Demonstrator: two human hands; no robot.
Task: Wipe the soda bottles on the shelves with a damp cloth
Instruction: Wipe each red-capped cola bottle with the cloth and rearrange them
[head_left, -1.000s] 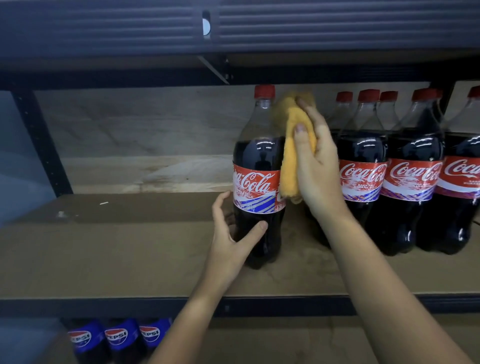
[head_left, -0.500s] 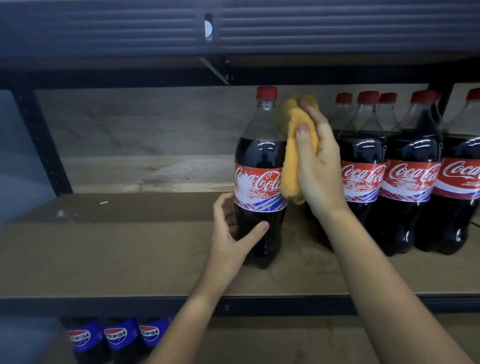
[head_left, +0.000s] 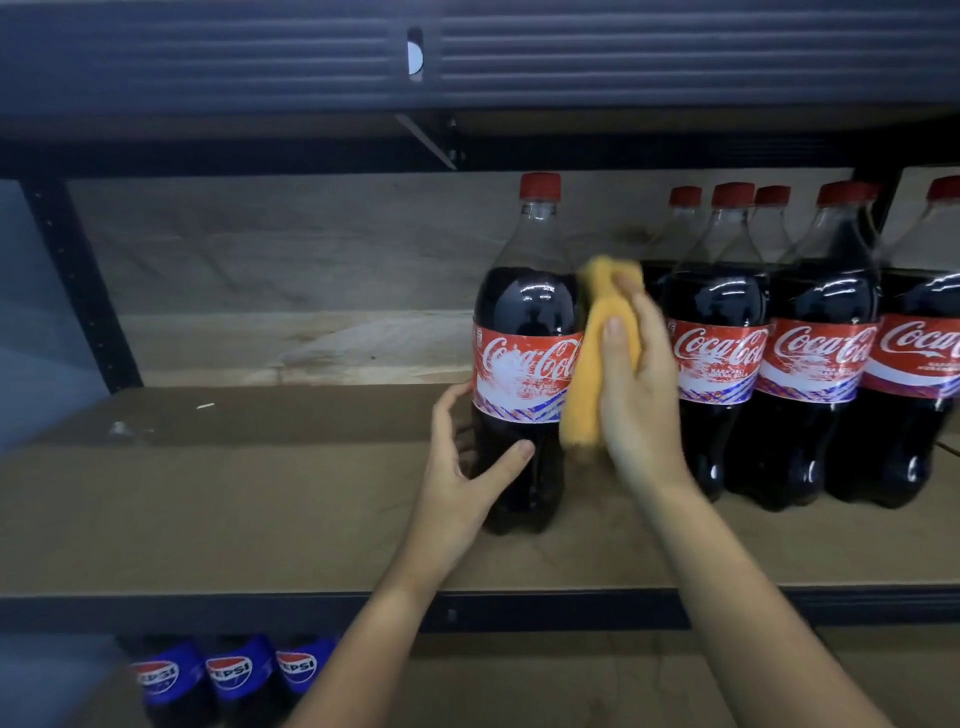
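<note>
Now that the right hand (head_left: 636, 395), its grip wrapped round the folded yellow cloth (head_left: 597, 358), has slid from the shoulder down to the label of the lone Coca-Cola bottle (head_left: 524, 353), the wipe seems partway down that bottle's right side. The left hand (head_left: 467, 467) steadies the base, thumb and fingers round it, midway along the shelf (head_left: 234, 519). Counted: one bottle being wiped, at least five more Coca-Cola bottles (head_left: 779, 343) toward the shelf's right edge, three Pepsi bottles (head_left: 228, 670) below, one cloth.

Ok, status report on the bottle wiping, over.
Left hand grips lone Coca-Cola bottle low. Right hand holds yellow cloth against its right side. Other Coca-Cola bottles crowd close right.
</note>
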